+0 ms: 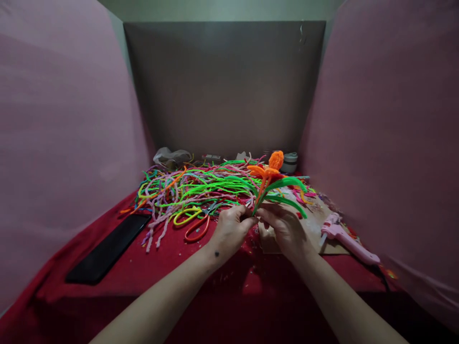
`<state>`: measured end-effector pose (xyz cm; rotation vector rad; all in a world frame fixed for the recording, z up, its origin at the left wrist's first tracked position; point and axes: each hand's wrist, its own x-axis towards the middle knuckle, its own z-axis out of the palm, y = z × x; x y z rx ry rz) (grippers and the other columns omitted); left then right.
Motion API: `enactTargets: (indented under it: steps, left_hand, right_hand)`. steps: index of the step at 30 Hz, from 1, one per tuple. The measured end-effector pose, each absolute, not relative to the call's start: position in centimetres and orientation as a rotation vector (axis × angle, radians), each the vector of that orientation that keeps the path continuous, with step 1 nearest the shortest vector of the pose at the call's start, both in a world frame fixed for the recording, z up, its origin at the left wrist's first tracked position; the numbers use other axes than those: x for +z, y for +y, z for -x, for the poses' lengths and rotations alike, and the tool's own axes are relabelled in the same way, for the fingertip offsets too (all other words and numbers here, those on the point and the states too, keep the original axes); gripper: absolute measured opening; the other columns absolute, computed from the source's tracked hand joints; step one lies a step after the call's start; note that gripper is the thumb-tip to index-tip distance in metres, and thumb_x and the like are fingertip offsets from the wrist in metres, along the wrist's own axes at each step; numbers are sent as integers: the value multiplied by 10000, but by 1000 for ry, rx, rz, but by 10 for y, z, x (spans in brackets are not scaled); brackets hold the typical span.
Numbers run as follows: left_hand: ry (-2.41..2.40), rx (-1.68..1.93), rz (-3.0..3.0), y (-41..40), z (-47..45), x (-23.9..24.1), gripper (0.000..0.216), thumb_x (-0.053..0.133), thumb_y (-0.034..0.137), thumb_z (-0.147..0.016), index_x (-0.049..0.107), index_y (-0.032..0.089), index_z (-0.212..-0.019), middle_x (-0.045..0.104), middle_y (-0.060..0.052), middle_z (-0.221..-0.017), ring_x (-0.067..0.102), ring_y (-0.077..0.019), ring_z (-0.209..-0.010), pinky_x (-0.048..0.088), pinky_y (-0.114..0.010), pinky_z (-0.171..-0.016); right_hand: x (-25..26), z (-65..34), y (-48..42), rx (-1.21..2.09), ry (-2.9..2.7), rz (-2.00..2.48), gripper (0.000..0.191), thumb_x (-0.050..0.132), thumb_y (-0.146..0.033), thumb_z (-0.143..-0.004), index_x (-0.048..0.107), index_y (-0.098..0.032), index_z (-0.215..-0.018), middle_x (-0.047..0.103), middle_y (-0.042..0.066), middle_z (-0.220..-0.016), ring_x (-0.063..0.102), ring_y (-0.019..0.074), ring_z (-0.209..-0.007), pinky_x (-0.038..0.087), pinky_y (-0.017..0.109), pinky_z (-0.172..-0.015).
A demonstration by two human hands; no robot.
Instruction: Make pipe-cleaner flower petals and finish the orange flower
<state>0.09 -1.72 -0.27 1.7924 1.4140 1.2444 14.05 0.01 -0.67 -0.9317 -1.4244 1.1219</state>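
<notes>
An orange pipe-cleaner flower (276, 161) with long green leaves (287, 182) stands upright between my hands, above the front of the table. My left hand (231, 227) pinches the base of its green stem between thumb and fingers. Close beside it, my right hand (283, 229) has its fingers closed at the same stem base, its fingertips almost touching the left thumb. The very bottom of the stem is hidden by my fingers. Left of my left hand lie scissors (198, 229) with one yellow and one red handle, their blades slightly apart.
Many coloured pipe cleaners (193, 184) form a loose heap behind my hands. A black phone-like slab (107, 251) lies left on the red cloth (161, 272). At right, a pink glue gun (349, 241) rests on cardboard (270, 243). Pink sheets (64, 119) hang on both sides.
</notes>
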Motion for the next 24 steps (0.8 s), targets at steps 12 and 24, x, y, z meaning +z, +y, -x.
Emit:
enactTargets:
  steps: [12,24]
  left_hand:
    - [1235,1224,-1596,-24,-1,-1,151,557,261,-698,575,144,-604,401,53,-462,317,-62,-440,255,-202,-441]
    - [1046,1236,-1367,-18,-3,4,154,587,289,-667,577,140,-631,309,75,-442,226,-38,-414,177,-205,-417]
  right_hand:
    - [-17,-132,8,1395,-1106,633,61,692,-233,-610,653,-186,-602,553,-12,-556,443,106,-537,319,255,-535]
    - [-9,-128,16,1572,-988,587,141,766,-198,-490,685,-175,-603,627,3,-630,522,125,-614,388,275,-621]
